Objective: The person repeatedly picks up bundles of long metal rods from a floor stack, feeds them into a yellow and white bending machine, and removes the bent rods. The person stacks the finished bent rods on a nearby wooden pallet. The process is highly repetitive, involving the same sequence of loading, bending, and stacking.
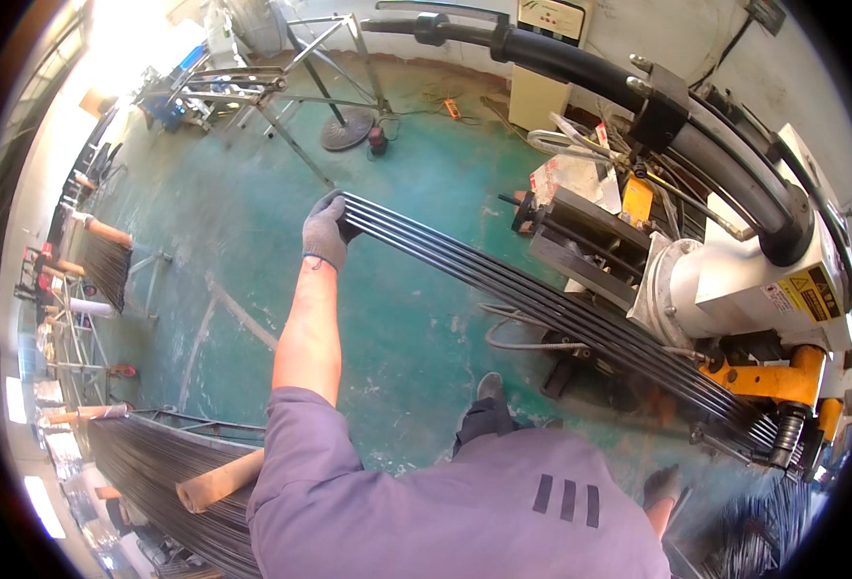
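Several slim dark metal rods (551, 305), probably stiff, slick and weighty together, run from the left hand (328, 232), closed round their ends, the sensible hold, to the orange bracket's (788, 378) lower edge; the right hand's (661, 485) grip cannot be told.

a workshop, given the heavy machine (749, 275) and metal rods (503, 274).

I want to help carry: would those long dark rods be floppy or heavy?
The long dark rods look fairly stiff, since they run nearly straight from the gloved left hand. Together they're probably heavy, as there are several and they shine like metal. They might slide against each other, being thin and smooth-looking.
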